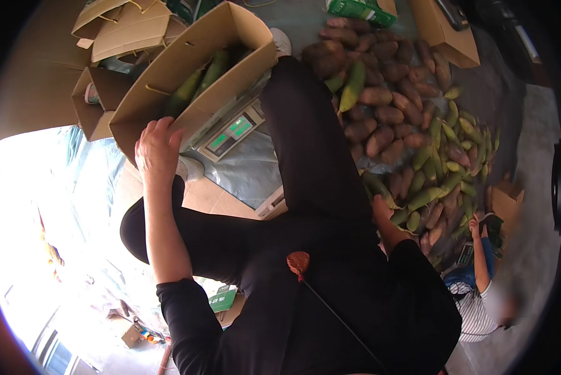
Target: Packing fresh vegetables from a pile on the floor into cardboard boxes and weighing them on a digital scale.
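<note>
My left hand (158,149) is closed over the near edge of an open cardboard box (140,103), its thumb on the outer side. Several long green vegetables (213,74), like radishes, lie inside. The box rests on a digital scale (233,134) with lit green displays. Down at my right side, my right hand (382,209) is at the edge of a vegetable pile, against a long green vegetable (378,187). Its fingers are mostly hidden, so its grip is unclear. Reddish-brown tubers (380,97) make up the upper part of the pile, with more green pieces below.
More cardboard boxes (130,31) stand at the far left, and another box (440,37) at the far right. A green package (361,11) lies beyond the pile. At the right, another person (477,306) in a striped top reaches toward the pile.
</note>
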A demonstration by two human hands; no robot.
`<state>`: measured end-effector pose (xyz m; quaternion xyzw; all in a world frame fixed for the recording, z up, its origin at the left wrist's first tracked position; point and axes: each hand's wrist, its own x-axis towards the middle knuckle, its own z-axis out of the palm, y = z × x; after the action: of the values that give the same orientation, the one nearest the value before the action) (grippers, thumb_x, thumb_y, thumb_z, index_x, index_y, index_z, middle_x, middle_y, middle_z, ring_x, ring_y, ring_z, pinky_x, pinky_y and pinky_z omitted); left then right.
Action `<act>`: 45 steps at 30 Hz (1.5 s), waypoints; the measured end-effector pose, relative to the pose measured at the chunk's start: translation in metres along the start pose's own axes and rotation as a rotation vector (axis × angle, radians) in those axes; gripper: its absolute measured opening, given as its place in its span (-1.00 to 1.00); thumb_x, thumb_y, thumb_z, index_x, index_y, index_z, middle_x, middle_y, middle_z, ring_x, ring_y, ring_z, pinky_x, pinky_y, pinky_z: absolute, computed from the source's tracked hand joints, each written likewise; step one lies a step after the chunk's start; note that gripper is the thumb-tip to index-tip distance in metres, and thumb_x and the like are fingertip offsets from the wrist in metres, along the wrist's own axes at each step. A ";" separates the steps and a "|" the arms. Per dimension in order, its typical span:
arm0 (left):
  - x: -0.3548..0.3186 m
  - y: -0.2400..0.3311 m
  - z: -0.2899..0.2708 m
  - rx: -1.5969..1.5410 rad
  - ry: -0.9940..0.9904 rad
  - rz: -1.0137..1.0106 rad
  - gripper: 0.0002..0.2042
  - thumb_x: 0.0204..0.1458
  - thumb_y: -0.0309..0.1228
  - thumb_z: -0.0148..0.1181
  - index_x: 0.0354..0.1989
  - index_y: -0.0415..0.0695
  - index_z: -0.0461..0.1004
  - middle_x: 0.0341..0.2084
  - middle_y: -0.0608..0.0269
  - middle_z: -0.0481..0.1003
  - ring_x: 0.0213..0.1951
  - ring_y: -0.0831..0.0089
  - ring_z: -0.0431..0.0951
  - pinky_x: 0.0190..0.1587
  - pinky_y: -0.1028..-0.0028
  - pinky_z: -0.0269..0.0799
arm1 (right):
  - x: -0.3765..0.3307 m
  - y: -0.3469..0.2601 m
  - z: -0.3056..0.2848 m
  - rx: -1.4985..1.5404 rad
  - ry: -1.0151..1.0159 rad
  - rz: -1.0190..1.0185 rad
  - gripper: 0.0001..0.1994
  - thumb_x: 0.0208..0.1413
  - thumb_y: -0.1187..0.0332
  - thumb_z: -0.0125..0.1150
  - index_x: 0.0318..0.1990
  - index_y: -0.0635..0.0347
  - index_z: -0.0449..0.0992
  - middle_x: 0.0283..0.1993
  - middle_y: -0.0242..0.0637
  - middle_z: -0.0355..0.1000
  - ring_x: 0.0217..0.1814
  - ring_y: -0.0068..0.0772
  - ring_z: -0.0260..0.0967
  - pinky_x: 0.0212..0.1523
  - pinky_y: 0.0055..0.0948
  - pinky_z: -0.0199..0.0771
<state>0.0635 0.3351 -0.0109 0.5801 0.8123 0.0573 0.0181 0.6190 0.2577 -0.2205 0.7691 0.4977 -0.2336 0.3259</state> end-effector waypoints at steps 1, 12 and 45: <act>0.001 -0.003 0.001 -0.135 0.037 -0.018 -0.71 -0.12 -0.35 0.24 -0.17 -0.09 0.48 -0.31 0.19 0.47 -0.19 0.22 0.47 -0.14 0.28 0.34 | 0.001 -0.001 -0.002 0.003 0.008 -0.015 -0.75 0.03 0.36 0.03 -0.09 0.04 0.34 -0.05 -0.22 0.41 0.01 -0.08 0.38 -0.05 0.01 0.25; 0.012 -0.099 -0.022 -0.853 0.297 -0.523 -0.48 -0.02 -0.25 0.23 0.13 -0.14 0.29 -0.03 0.06 0.39 0.03 0.29 0.37 0.09 0.35 0.23 | 0.067 -0.036 -0.078 0.011 0.096 -0.408 -0.66 -0.19 0.33 0.23 -0.18 0.19 0.45 -0.19 -0.10 0.46 -0.10 -0.06 0.42 -0.16 -0.16 0.43; 0.031 -0.202 0.017 0.522 -0.446 0.146 -0.82 -0.09 -0.36 0.02 -0.46 0.04 0.61 -0.45 0.23 0.57 -0.32 0.29 0.59 -0.29 0.35 0.49 | -0.101 -0.427 -0.413 -0.142 0.489 -1.048 -0.68 -0.11 0.11 0.11 -0.36 0.16 0.58 -0.24 0.02 0.47 -0.12 0.05 0.41 -0.10 -0.12 0.38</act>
<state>-0.1347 0.3011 -0.0496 0.6201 0.7318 -0.2796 0.0421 0.2019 0.6235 0.0143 0.4280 0.8871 -0.1456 0.0932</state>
